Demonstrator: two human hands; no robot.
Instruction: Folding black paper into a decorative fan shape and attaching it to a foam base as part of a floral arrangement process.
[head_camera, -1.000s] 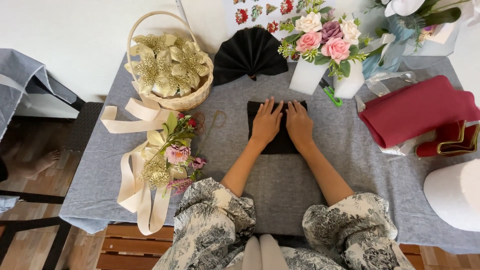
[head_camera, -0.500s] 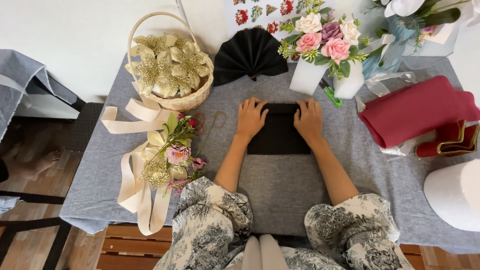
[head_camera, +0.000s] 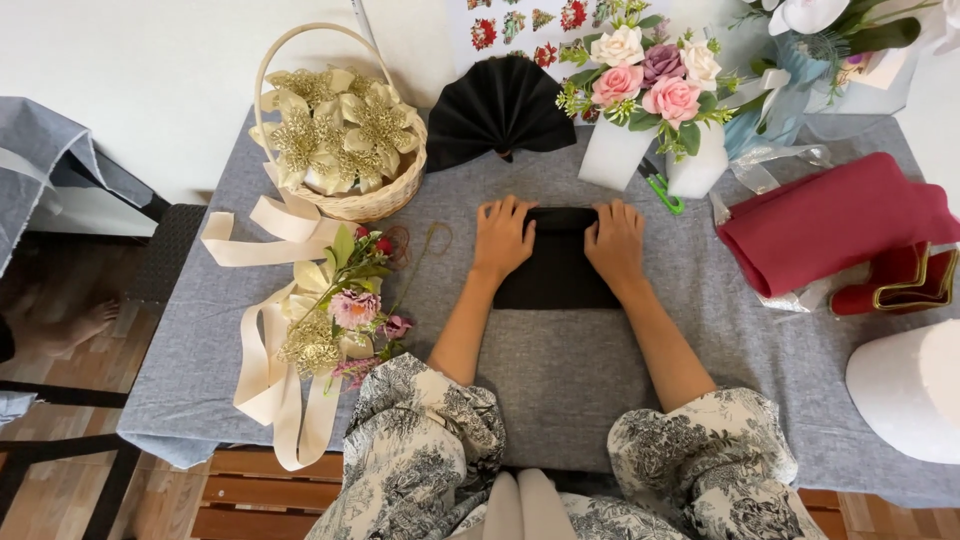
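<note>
Head view: sheet of small red and green stickers stood at the back wall. Wicker basket w/ gold flowers sat back left; white vase held pink roses. Left hand & right hand lay flat, fingers released, pressing opposite edges of black folded cloth at mid worktop.

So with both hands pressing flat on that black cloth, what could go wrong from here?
The left hand and right hand press the black folded cloth from either side; uneven pressure could skew the fold. The white vases with roses stand just beyond the fingers and might get nudged. The green-handled scissors lie close to the right hand.
</note>
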